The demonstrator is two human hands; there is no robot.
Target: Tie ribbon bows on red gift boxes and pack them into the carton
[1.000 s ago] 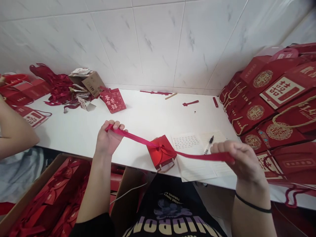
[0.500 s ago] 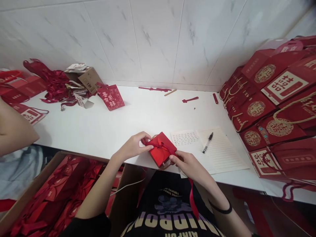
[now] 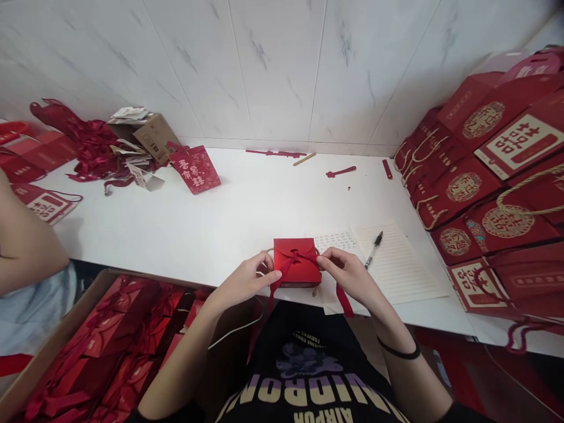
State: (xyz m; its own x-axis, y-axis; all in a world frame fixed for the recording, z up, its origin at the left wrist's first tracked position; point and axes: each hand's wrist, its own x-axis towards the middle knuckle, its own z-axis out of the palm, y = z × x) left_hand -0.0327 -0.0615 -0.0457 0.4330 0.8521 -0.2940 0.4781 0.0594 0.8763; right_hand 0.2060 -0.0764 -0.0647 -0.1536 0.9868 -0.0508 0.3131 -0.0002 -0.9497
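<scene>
A small red gift box sits at the table's front edge, its flaps closed over the top. Around it runs a dark red ribbon knotted at the middle. My left hand is at the box's left side, thumb and finger closed on one ribbon end that hangs over the edge. On the right, my right hand pinches the other end; its tail dangles below the fingers. Part of a gold cord shows beside the box. A handwritten sheet lies partly behind the box and right hand.
Lined paper with a pen lies to the right. Red gift bags are stacked at far right. A red card bag and ribbons lie back left. Below left, a carton holds red boxes. Another person's arm shows at left.
The box has turned from a slant to nearly square with the table edge. Both hands have shifted with it, and a ribbon end now hangs down beside the left thumb.
</scene>
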